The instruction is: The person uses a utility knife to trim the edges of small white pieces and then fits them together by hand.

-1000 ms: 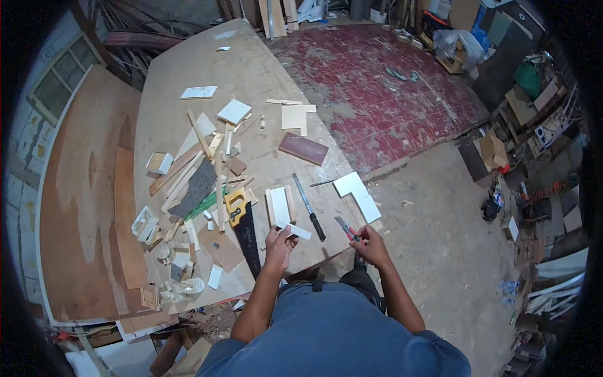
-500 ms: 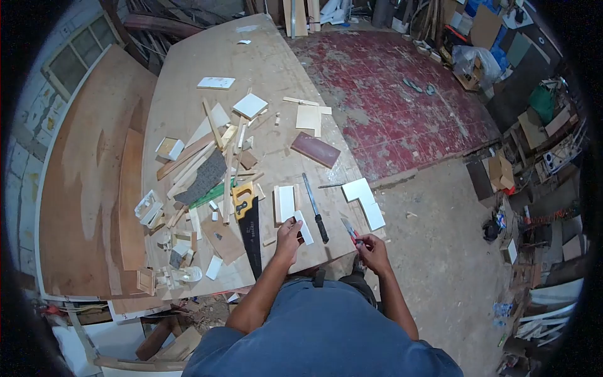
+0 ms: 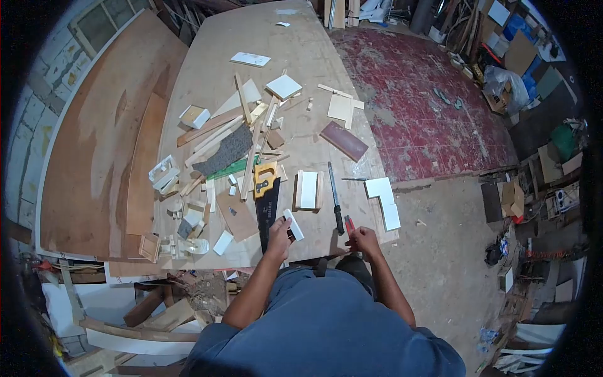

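Cluttered workshop: red-painted floor at far right, plywood bench running from near to far, brown sheets leaning at left.

Left fingers closed on a small white block, lifted just off the bench at the near edge; left hand directly right of the handsaw. Right fingers curled around a red-handled cutter, blade end pointing far; right hand at the near right corner of the bench. Both forearms reaching out from a blue shirt.

Between the hands, a dark-handled file lying lengthwise, near to far. Just left of it, a white board flat on the bench. Right of the file, at the bench edge, an L-shaped white piece. Farther off, a dark red tile and a pale square offcut. Left of the saw, a heap of wood strips, a grey pad and a green strip, with small blocks scattered toward the near left corner.
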